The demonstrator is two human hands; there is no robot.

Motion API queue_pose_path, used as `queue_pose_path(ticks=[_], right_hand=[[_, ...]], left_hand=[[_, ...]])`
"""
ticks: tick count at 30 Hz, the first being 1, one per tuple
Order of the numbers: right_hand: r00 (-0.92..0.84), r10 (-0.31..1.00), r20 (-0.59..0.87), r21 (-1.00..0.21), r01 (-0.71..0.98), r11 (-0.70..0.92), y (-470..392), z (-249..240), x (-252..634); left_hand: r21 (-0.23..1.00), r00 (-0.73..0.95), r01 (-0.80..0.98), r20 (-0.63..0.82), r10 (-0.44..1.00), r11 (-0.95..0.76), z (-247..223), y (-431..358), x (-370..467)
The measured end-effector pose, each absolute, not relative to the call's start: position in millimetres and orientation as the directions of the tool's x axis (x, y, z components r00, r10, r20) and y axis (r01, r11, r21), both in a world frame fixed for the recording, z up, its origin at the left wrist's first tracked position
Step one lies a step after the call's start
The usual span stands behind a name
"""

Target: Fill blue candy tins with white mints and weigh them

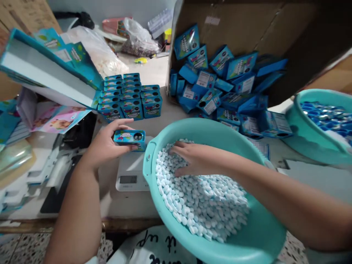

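Observation:
My left hand (108, 145) holds a small blue candy box (129, 136) between thumb and fingers, just left of the basin's handle and over the back of a white digital scale (132, 172). A large turquoise basin (228, 132) holds many pale blue and white candies (198, 205). Into the candies at the basin's left side reaches my right hand (189, 157), its fingers apart and the fingertips partly sunk among the pieces; whether it grips any is hidden. Behind my left hand stand rows of similar blue boxes (132, 106).
At the back right, a cardboard carton (220, 22) holds many blue boxes. Another turquoise basin (310, 135) with blue wrapped pieces sits far right. Open blue packaging (49, 69) and a plastic bag (90, 47) lie back left. The table edge (132, 223) runs near my body.

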State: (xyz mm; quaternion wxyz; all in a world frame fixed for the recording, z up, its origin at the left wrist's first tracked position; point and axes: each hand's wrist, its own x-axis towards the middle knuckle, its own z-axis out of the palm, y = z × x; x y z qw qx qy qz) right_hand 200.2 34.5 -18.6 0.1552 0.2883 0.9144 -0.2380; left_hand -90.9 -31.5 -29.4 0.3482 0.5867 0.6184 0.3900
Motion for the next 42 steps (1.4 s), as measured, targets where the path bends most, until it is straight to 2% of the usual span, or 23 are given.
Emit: queue_pose_path(ticks=[2, 4, 6, 8, 13, 16, 22, 27, 38, 40, 42], right_hand=[[-0.757, 0.454, -0.47, -0.324, 0.627, 0.709, 36, -16, 197], [-0.722, 0.47, -0.508, -0.289, 0.657, 0.696, 36, -13, 195], [-0.696, 0.479, -0.535, -0.27, 0.678, 0.684, 36, -13, 195], [-0.69, 0.473, -0.548, -0.276, 0.682, 0.677, 36, -15, 197], [-0.714, 0.481, -0.509, -0.31, 0.673, 0.672, 41, -22, 202], [-0.744, 0.473, -0.473, -0.372, 0.654, 0.659, 43, -21, 204], [-0.769, 0.459, -0.445, -0.428, 0.633, 0.645, 42, -17, 204], [-0.782, 0.497, -0.376, -0.444, 0.622, 0.644, 43, -13, 202], [-0.808, 0.544, -0.225, -0.505, 0.574, 0.645, 44, -11, 205], [-0.81, 0.549, -0.205, -0.507, 0.568, 0.648, 44, -10, 205], [-0.811, 0.552, -0.195, -0.5, 0.566, 0.655, 45, -9, 205]], left_hand=[[0.919, -0.026, 0.392, 0.068, 0.997, -0.053, -30, -31, -92], [0.928, -0.045, 0.33, 0.198, 0.979, -0.173, -30, -31, -92], [0.91, -0.138, 0.279, 0.353, 0.925, -0.306, -30, -31, -94], [0.887, -0.25, 0.262, 0.443, 0.861, -0.38, -31, -30, -95], [0.88, -0.509, 0.327, 0.471, 0.72, -0.345, -33, -24, -100], [0.881, -0.598, 0.33, 0.473, 0.647, -0.338, -33, -17, -101], [0.771, -0.652, 0.22, 0.572, 0.498, -0.597, -35, -10, -99], [0.749, -0.636, 0.221, 0.597, 0.49, -0.625, -36, -10, -99], [0.817, -0.641, 0.243, 0.54, 0.546, -0.524, -34, -15, -102], [0.863, -0.561, 0.245, 0.498, 0.661, -0.442, -33, -21, -105], [0.896, -0.361, 0.319, 0.416, 0.835, -0.308, -32, -29, -110]])
